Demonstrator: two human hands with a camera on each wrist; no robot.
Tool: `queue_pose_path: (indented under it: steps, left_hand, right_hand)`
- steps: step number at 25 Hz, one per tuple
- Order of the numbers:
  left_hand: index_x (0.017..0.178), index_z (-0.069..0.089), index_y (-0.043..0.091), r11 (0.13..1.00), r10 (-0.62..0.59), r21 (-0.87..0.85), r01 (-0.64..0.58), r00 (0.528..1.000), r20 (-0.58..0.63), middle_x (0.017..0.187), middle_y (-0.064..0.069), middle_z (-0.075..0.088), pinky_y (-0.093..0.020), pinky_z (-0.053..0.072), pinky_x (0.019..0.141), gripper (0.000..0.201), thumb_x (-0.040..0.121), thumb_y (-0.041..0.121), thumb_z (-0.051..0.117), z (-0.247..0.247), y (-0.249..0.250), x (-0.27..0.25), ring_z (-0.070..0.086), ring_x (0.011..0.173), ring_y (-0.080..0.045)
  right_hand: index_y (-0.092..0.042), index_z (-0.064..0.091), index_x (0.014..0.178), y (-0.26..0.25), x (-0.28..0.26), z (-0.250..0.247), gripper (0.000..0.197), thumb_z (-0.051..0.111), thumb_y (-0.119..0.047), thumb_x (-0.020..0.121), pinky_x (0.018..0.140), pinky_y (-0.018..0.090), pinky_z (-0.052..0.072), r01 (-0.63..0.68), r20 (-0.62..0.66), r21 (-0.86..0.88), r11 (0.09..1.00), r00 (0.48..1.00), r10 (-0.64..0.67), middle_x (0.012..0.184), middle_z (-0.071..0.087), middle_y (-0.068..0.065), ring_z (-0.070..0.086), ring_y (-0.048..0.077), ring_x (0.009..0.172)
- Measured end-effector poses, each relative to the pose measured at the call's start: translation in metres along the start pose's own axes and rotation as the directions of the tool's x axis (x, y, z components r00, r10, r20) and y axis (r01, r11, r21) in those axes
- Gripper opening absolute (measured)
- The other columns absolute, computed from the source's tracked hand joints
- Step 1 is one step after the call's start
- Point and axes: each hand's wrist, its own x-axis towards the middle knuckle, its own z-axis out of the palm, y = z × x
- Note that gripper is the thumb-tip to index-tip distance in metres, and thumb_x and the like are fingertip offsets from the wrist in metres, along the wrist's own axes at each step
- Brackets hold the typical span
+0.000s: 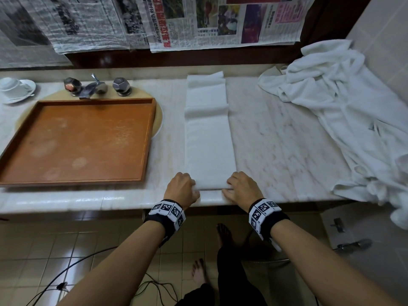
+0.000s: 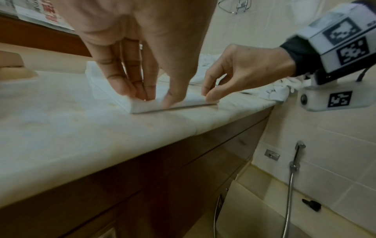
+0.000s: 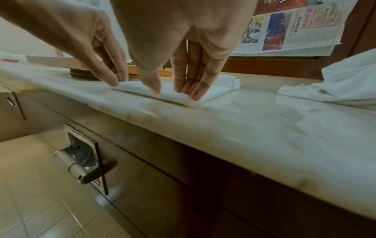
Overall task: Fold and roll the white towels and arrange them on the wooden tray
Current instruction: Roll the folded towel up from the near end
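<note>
Both my hands — left hand [image 1: 183, 188], right hand [image 1: 241, 187] — pinch the folded towel's [image 1: 208, 138] near end on the counter [image 1: 276, 133], beside the wooden tray [image 1: 77, 182].

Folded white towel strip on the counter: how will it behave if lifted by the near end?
Probably floppy: the folded towel lies flat, creased, moulded to the marble counter. Likely light, since both hands' fingers lift its near edge. It may unfold; the far layers look loose.
</note>
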Motion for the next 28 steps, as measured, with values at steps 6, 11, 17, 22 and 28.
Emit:
queue_pose_path:
  steps: [6, 11, 17, 22, 28]
  left_hand:
    - [0.113, 0.068, 0.016, 0.994, 0.066, 0.087, -0.067, 0.998, 0.023, 0.115, -0.002, 0.062, -0.03, 0.041, 0.083, 0.028, 0.095, 0.027, 0.049, -0.005, -0.006, 0.005, 0.049, 0.105, -0.023]
    - [0.118, 0.061, 0.016, 0.996, 0.077, 0.03, -0.079, 0.995, 0.061, 0.117, -0.001, 0.06, -0.037, 0.04, 0.084, 0.029, 0.098, 0.027, 0.045, -0.009, -0.015, 0.007, 0.047, 0.108, -0.023]
    - [0.109, 0.058, 0.025, 0.986, 0.029, -0.164, -0.02, 0.998, 0.056, 0.104, 0.008, 0.067, -0.04, 0.043, 0.088, 0.016, 0.096, 0.032, 0.054, -0.016, -0.027, 0.015, 0.056, 0.101, -0.016]
    - [0.096, 0.067, 0.023, 0.979, -0.047, -0.199, 0.051, 0.999, 0.026, 0.099, 0.006, 0.067, -0.042, 0.049, 0.086, 0.01, 0.092, 0.028, 0.059, -0.019, -0.022, 0.021, 0.06, 0.093, -0.018]
    - [0.094, 0.067, 0.009, 0.989, 0.038, -0.139, -0.044, 0.998, -0.048, 0.093, -0.007, 0.063, -0.027, 0.041, 0.07, 0.011, 0.093, 0.009, 0.056, -0.01, -0.01, 0.022, 0.059, 0.086, -0.026]
  right_hand:
    - [-0.008, 0.069, 0.099, 0.002, 0.009, -0.011, 0.021, 0.052, -0.016, 0.091, 0.075, 0.03, 0.047, 0.002, 0.09, -0.077, 0.997, 0.996, 0.005, 0.099, 0.063, 0.003, 0.05, 0.02, 0.102]
    - [-0.017, 0.068, 0.116, 0.006, 0.015, -0.029, 0.026, 0.052, -0.022, 0.096, 0.09, 0.035, 0.044, -0.062, 0.158, -0.029, 0.998, 0.985, 0.065, 0.11, 0.064, 0.003, 0.05, 0.022, 0.107]
    - [-0.023, 0.06, 0.098, 0.013, 0.027, -0.034, 0.007, 0.06, -0.021, 0.091, 0.087, 0.042, 0.049, -0.22, 0.213, 0.092, 0.971, 0.957, 0.196, 0.094, 0.065, -0.001, 0.059, 0.02, 0.094]
    - [-0.019, 0.068, 0.09, 0.009, 0.03, -0.03, 0.008, 0.06, -0.021, 0.091, 0.081, 0.04, 0.052, -0.242, 0.131, 0.07, 0.968, 0.964, 0.231, 0.094, 0.065, 0.001, 0.057, 0.02, 0.089]
    - [-0.005, 0.066, 0.089, 0.002, 0.03, -0.011, 0.012, 0.055, 0.001, 0.087, 0.07, 0.033, 0.044, -0.057, 0.019, 0.013, 0.998, 0.998, 0.056, 0.094, 0.059, 0.007, 0.054, 0.024, 0.089]
